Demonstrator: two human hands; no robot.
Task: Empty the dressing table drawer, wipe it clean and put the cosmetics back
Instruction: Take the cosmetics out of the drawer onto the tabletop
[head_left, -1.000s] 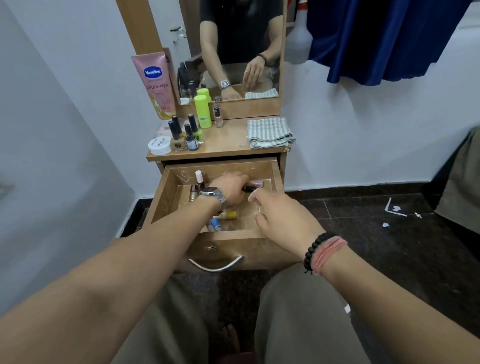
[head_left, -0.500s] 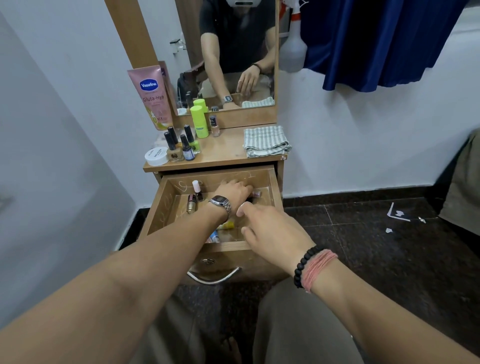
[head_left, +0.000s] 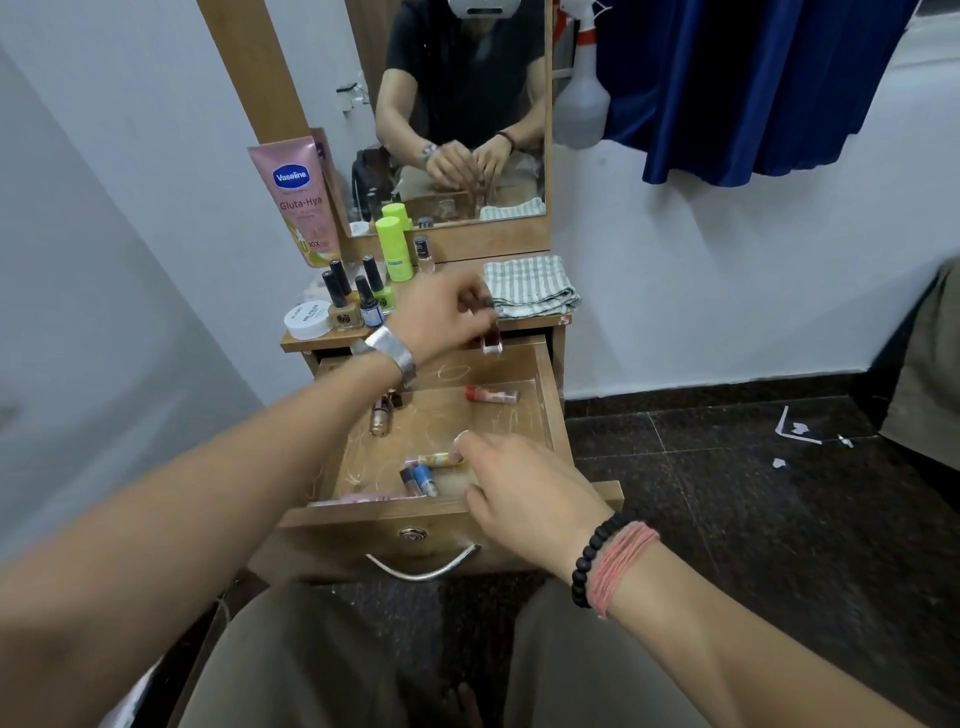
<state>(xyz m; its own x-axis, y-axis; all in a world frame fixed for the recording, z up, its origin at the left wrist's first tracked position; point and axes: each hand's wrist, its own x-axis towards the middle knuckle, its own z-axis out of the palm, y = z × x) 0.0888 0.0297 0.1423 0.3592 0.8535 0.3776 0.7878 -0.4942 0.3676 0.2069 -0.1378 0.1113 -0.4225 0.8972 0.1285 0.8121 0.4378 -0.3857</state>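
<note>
A single head-worn wide-angle view looks forward and steeply down from a seated person, close above the open wooden drawer of the small wooden dressing table at centre. The wood-framed mirror stands at 12 o'clock, dark speckled floor tiles at 3 o'clock, knees at 6 o'clock.

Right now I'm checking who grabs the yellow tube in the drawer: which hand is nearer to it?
Right. The right hand has its fingertips at the yellow tube; the left hand is up over the drawer's back edge, holding a small bottle.
</note>
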